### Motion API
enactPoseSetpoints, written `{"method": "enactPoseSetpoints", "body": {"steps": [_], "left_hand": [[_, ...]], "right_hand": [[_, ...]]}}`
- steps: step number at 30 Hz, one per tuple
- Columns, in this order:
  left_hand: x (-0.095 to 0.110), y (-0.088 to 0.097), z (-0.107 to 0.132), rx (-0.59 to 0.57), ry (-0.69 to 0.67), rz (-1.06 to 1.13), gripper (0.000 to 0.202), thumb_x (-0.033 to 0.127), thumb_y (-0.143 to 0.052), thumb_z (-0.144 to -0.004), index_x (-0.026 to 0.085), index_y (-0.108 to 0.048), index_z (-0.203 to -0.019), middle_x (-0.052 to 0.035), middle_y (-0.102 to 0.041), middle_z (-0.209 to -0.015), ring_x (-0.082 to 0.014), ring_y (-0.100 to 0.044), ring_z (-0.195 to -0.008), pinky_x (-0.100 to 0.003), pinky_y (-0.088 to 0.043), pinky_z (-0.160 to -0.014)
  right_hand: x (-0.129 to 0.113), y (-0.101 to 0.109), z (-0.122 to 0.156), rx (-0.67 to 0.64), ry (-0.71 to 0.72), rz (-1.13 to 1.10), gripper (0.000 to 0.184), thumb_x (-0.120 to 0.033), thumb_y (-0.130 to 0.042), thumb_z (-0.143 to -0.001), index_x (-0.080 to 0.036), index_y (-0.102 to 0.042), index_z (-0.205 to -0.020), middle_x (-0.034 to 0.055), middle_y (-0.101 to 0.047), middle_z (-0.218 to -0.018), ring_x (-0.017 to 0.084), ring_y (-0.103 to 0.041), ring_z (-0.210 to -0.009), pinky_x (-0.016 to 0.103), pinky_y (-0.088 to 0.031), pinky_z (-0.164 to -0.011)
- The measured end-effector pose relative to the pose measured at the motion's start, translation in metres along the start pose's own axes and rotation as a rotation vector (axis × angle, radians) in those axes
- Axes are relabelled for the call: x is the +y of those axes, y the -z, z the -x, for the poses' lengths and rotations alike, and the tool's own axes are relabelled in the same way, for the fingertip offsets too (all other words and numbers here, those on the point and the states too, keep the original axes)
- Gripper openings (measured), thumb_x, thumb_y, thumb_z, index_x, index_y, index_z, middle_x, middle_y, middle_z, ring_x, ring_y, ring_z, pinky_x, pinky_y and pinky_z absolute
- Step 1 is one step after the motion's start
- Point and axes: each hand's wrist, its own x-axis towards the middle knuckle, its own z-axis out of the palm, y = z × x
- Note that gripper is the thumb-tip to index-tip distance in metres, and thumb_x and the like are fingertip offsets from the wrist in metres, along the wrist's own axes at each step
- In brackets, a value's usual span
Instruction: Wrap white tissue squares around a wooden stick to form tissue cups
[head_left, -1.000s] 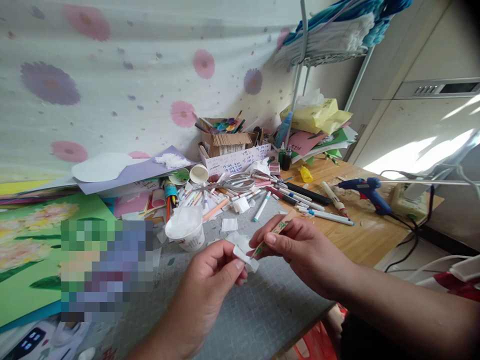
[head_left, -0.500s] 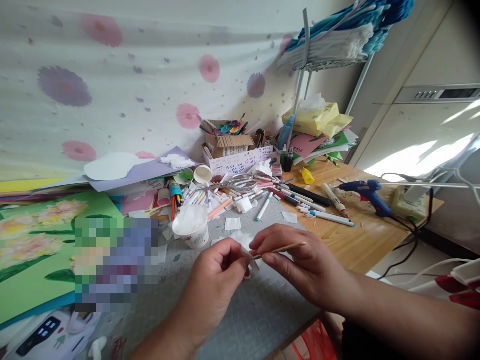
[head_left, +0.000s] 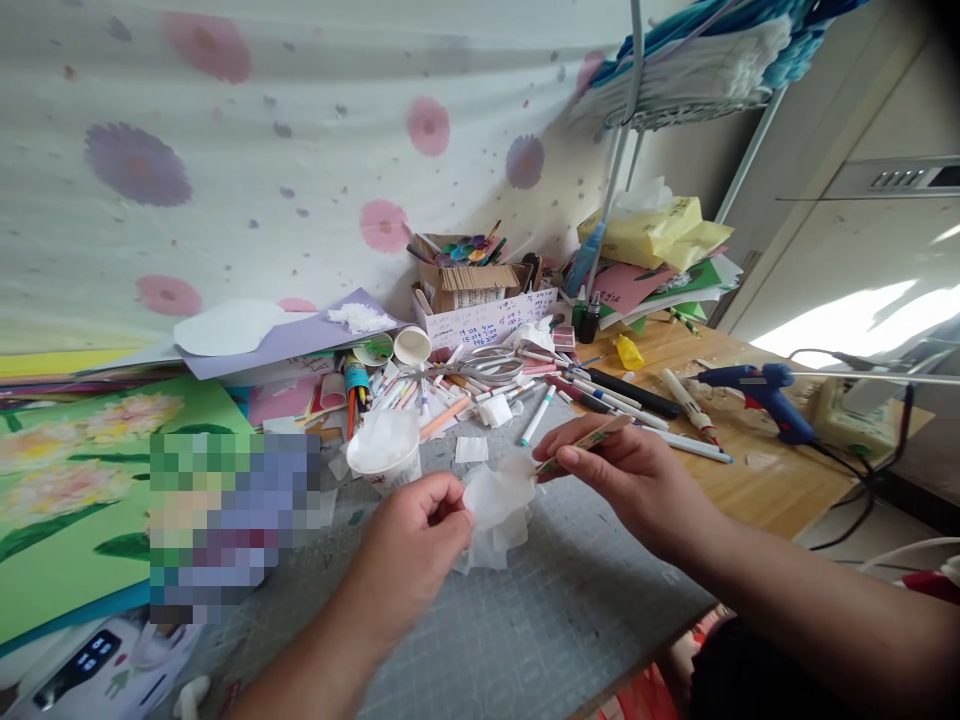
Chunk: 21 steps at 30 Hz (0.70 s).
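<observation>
1. Thin white paper (head_left: 499, 495) spreads between two hands over the grey mat (head_left: 585, 610), to the right of and nearer than the paper cup (head_left: 375, 480). The left hand (head_left: 420, 530) has its grip pinched on the paper's near edge.
2. A flat wooden stick (head_left: 600, 433), printed in green, slants in the pinched grip of the right hand (head_left: 637, 490), right of the cup, its tip just beside the paper.
3. The left hand overlaps the cup's lower edge. Behind and right of the cup, scissors (head_left: 487, 370) lie among scattered pens; a loose white square (head_left: 472, 450) and a teal-tipped marker (head_left: 538, 415) sit closer in.
4. Well right of the cup, a blue glue gun (head_left: 750, 376) rests on the wooden table (head_left: 780, 480); left of it, a green picture (head_left: 45, 560) bears paper flowers.
5. Half a second earlier, the hands nearly met and the stick appeared edge-on; now they stand apart, its printed face showing and the paper more exposed.
</observation>
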Motion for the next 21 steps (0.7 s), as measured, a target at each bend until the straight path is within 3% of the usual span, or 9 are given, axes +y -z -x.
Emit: {"method": "enactPoseSetpoints", "body": {"steps": [6, 10, 14, 16, 18, 19, 21], "left_hand": [[-0.003, 0.005, -0.006, 0.099, -0.011, -0.163, 0.015, 0.014, -0.048, -0.067, 0.021, -0.045, -0.054, 0.0065, -0.041, -0.049, -0.0132, -0.037, -0.050, -0.025, -0.024, -0.048], [-0.002, 0.006, -0.005, 0.167, -0.063, -0.221, 0.018, 0.013, -0.051, -0.067, 0.021, -0.044, -0.052, 0.0054, -0.043, -0.048, -0.0136, -0.039, -0.049, -0.026, -0.023, -0.048], [0.005, 0.004, 0.004, 0.206, -0.176, -0.169, 0.020, 0.023, -0.053, -0.077, 0.021, -0.046, -0.059, 0.0045, -0.045, -0.054, -0.0141, -0.042, -0.054, -0.027, -0.031, -0.053], [0.008, 0.001, 0.009, 0.208, -0.248, -0.106, 0.013, 0.029, -0.052, -0.082, 0.021, -0.052, -0.073, 0.0010, -0.055, -0.070, -0.0160, -0.051, -0.069, -0.027, -0.039, -0.064], [0.010, -0.002, 0.014, 0.151, -0.298, 0.025, 0.018, 0.036, -0.052, -0.084, 0.020, -0.054, -0.093, -0.0023, -0.059, -0.088, -0.0173, -0.055, -0.082, -0.028, -0.042, -0.074], [0.011, -0.005, 0.015, 0.066, -0.291, 0.179, 0.024, 0.038, -0.055, -0.083, 0.020, -0.053, -0.099, -0.0034, -0.058, -0.094, -0.0175, -0.055, -0.086, -0.028, -0.043, -0.075], [0.011, -0.009, 0.017, -0.105, -0.230, 0.439, 0.030, 0.038, -0.063, -0.080, 0.019, -0.052, -0.100, -0.0026, -0.057, -0.090, -0.0158, -0.053, -0.081, -0.027, -0.042, -0.069]], "right_hand": [[-0.002, 0.014, -0.002, 0.071, 0.018, -0.039, 0.010, -0.027, -0.066, -0.084, -0.019, -0.071, -0.083, 0.0039, -0.069, -0.085, 0.014, -0.067, -0.078, 0.026, -0.059, -0.073], [-0.003, 0.014, 0.000, 0.047, 0.024, -0.074, 0.009, -0.027, -0.066, -0.085, -0.021, -0.072, -0.084, 0.0030, -0.069, -0.087, 0.013, -0.066, -0.080, 0.022, -0.059, -0.073], [-0.004, 0.006, 0.007, 0.004, 0.011, -0.046, 0.009, -0.029, -0.065, -0.085, -0.022, -0.071, -0.086, 0.0031, -0.069, -0.088, 0.012, -0.067, -0.079, 0.021, -0.058, -0.073], [-0.006, 0.000, 0.010, -0.024, 0.016, -0.032, 0.010, -0.030, -0.064, -0.086, -0.023, -0.071, -0.086, 0.0036, -0.069, -0.088, 0.013, -0.067, -0.080, 0.022, -0.058, -0.072], [-0.008, -0.006, 0.013, -0.047, 0.049, -0.017, 0.011, -0.030, -0.063, -0.087, -0.023, -0.072, -0.084, 0.0038, -0.069, -0.087, 0.014, -0.066, -0.081, 0.022, -0.057, -0.072], [-0.009, -0.009, 0.013, -0.058, 0.067, -0.005, 0.012, -0.029, -0.063, -0.087, -0.022, -0.072, -0.083, 0.0037, -0.068, -0.086, 0.014, -0.066, -0.081, 0.022, -0.057, -0.072], [-0.012, -0.015, 0.014, -0.076, 0.104, 0.035, 0.013, -0.027, -0.062, -0.088, -0.022, -0.072, -0.081, 0.0034, -0.068, -0.085, 0.014, -0.066, -0.082, 0.022, -0.056, -0.072]]}}
